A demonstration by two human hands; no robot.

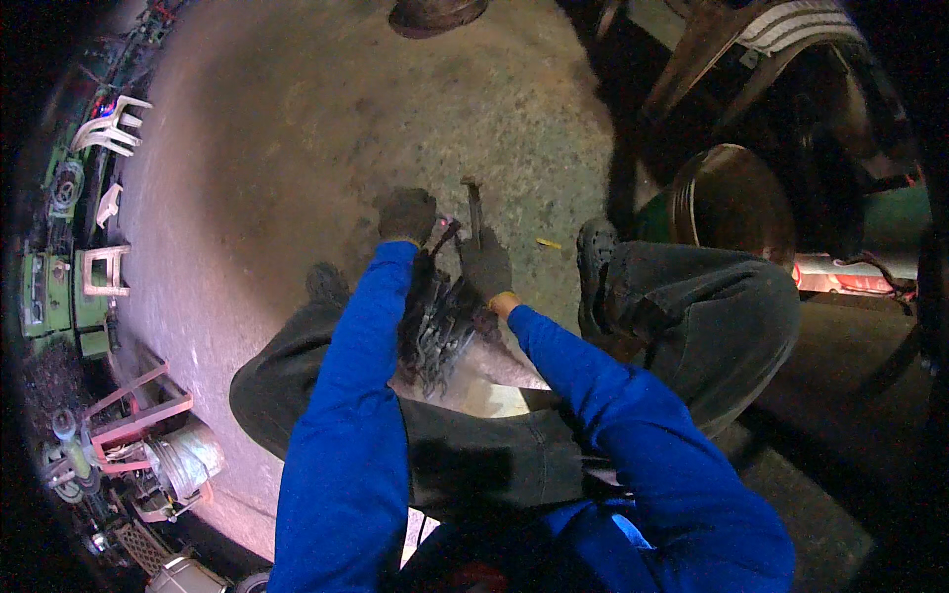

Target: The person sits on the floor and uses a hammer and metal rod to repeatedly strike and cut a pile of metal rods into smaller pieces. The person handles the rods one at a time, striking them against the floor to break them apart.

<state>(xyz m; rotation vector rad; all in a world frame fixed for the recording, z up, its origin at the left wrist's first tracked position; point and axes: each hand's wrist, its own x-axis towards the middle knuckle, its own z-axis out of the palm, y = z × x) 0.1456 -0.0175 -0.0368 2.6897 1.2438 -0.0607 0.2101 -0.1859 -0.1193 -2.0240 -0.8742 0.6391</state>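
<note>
My left hand (pixel 405 214), in a dark work glove, is closed over the floor. What its fingers hold is too small and dark to make out. A slim dark metal piece (pixel 447 235) shows right beside it; whether the two touch I cannot tell. My right hand (pixel 486 265), gloved too, is wrapped round the handle of a hammer (pixel 474 203), whose head points away from me. Between my forearms, close to my legs, lies a heap of dark, thin metal pieces (pixel 435 331), partly covered by my left sleeve.
A small yellow piece (pixel 548 243) lies on the concrete floor near my right shoe (pixel 595 259). A large drum (pixel 732 203) and a chair (pixel 791 40) stand at the right. A round metal vessel (pixel 435 14) is ahead. White plastic chairs (pixel 117 127) and green machinery (pixel 47 292) line the left.
</note>
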